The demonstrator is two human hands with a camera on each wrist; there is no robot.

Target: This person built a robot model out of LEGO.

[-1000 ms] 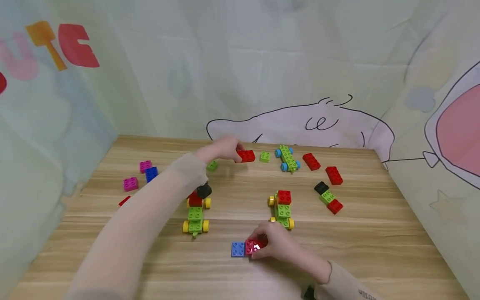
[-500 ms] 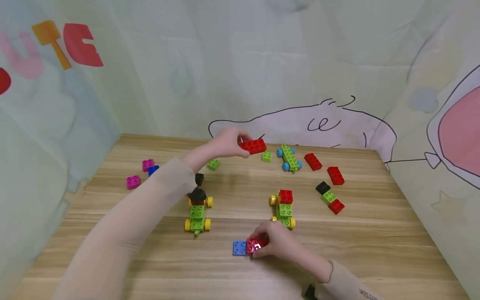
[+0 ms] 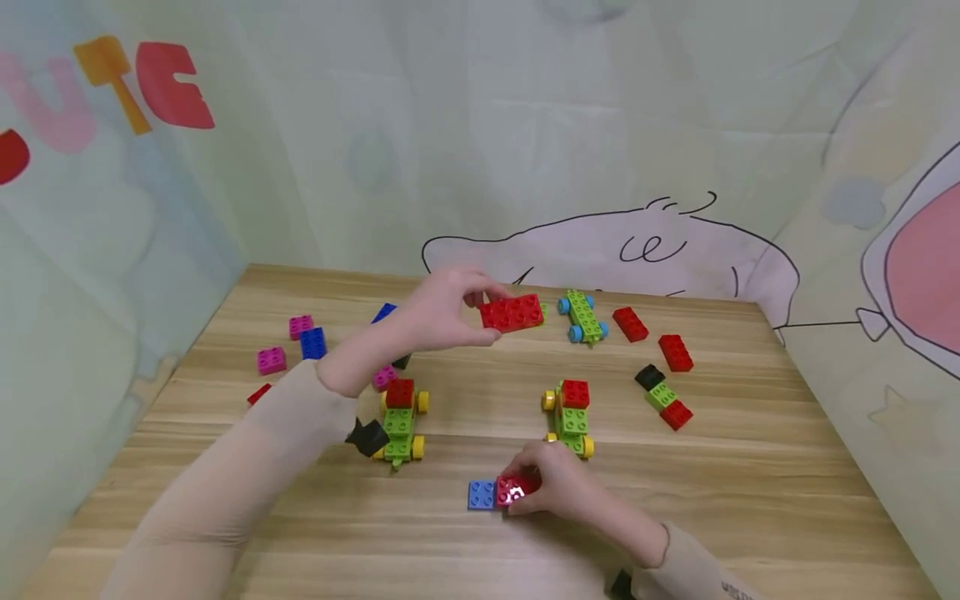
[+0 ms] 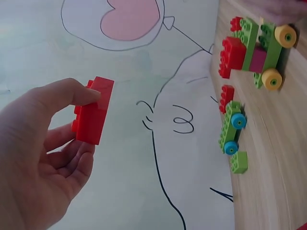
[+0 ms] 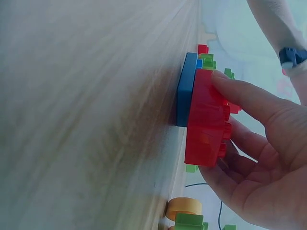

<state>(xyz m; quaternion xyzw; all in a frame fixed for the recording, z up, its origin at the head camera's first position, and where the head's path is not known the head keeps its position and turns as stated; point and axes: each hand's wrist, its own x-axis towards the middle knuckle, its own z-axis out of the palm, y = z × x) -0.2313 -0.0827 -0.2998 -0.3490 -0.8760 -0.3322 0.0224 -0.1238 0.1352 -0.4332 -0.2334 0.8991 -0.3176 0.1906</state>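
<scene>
My left hand (image 3: 450,310) pinches a long red brick (image 3: 513,313) between thumb and fingers, raised over the back of the table. In the left wrist view that red brick (image 4: 98,112) shows against the backdrop. My right hand (image 3: 562,485) grips a second red brick (image 3: 506,492) near the table's front. This brick sits on one end of a flat blue brick (image 3: 482,495), whose other studs show to the left. The right wrist view has the red brick (image 5: 205,120) pressed against the blue one (image 5: 186,91), thumb on one end and fingers on the other.
Two yellow-wheeled brick cars (image 3: 398,422) (image 3: 573,419) stand mid-table. Behind them is a blue-wheeled green base (image 3: 582,317). Red bricks (image 3: 630,324) and a black-green-red row (image 3: 663,395) lie right; pink (image 3: 272,360) and blue bricks (image 3: 312,342) lie left.
My left hand has lifted the long red brick from the table's back and carried it slightly right and nearer. The right hand keeps its grip in place.
</scene>
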